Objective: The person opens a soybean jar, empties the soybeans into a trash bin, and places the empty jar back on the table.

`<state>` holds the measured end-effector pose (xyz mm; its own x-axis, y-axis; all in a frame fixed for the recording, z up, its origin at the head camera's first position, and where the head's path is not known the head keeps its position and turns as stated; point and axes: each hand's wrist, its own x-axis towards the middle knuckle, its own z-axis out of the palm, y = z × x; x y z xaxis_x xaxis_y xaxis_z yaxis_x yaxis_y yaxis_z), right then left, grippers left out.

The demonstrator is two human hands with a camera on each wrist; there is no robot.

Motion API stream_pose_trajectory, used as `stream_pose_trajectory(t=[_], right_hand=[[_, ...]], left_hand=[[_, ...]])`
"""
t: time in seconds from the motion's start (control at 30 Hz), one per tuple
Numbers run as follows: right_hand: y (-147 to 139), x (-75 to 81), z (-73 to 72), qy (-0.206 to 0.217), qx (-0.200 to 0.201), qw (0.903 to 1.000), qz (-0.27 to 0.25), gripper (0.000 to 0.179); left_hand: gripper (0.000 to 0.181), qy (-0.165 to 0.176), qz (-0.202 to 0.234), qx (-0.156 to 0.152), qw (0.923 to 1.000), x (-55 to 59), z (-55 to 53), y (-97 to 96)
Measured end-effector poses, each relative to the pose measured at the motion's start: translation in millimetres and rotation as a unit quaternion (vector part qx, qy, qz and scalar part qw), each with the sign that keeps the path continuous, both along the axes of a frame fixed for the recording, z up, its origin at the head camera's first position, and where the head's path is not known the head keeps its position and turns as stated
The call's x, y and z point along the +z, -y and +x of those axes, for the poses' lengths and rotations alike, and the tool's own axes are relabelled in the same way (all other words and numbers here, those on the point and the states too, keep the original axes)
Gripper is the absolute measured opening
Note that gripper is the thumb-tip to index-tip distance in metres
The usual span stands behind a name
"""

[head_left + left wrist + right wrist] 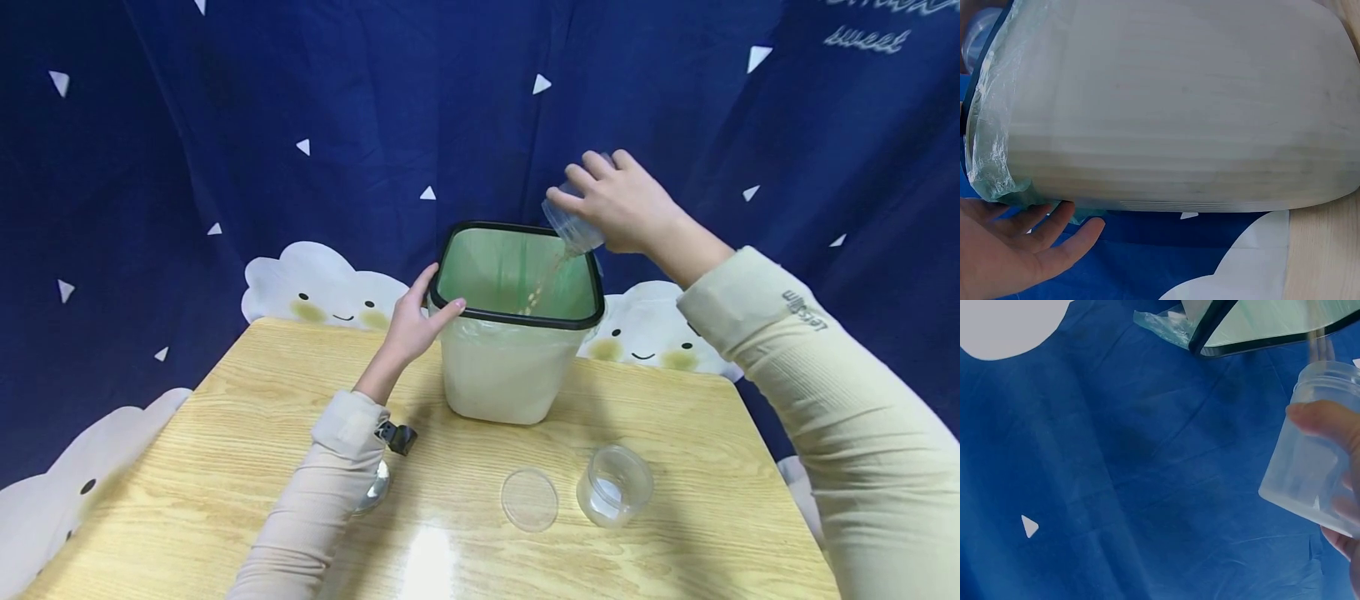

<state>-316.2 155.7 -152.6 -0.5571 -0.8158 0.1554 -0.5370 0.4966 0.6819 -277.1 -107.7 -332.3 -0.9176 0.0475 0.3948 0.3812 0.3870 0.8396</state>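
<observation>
My right hand (626,204) grips a clear plastic cup (573,221), tipped mouth-down above the right side of a trash bin (495,375). Small brownish pieces and liquid stream from the cup into the bin. In the right wrist view, the thumb and fingers wrap around the cup (1307,456). A green plastic bag (480,267) lines the bin under its black rim. My left hand (412,325) rests at the bin's front left corner, thumb by the rim. In the left wrist view, its spread fingers (1072,247) lie against the bin's side.
On the wooden table (465,467) lie a clear round lid (529,500) and, to its right, an open clear container (615,486). A shiny round object (375,487) is partly hidden under my left forearm. Behind the table hangs a blue curtain (360,125).
</observation>
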Motion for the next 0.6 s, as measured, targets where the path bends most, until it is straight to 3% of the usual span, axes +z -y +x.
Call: stream_pose_trajectory(t=[0.2, 0.33, 0.5, 0.6], right_hand=[[-0.5, 1.1, 3.0, -0.011, 0.007, 0.9997, 0.022, 0.079], [-3.2, -0.3, 5.1, -0.004, -0.008, 0.9996, -0.026, 0.081], [-6.4, -6.3, 5.4, -0.021, -0.030, 0.9924, -0.117, 0.089], [-6.7, -12.8, 5.2, -0.012, -0.034, 0.9940, -0.103, 0.089]], left_hand=[[0.072, 0.000, -0.002, 0.001, 1.0000, 0.5, -0.3, -1.0], [0.071, -0.001, -0.002, 0.003, 1.0000, 0.5, -0.7, -1.6], [0.071, -0.002, 0.001, 0.007, 1.0000, -0.2, -0.8, -0.8], [0.071, -0.004, 0.001, 0.007, 1.0000, -0.3, -0.7, -0.8]])
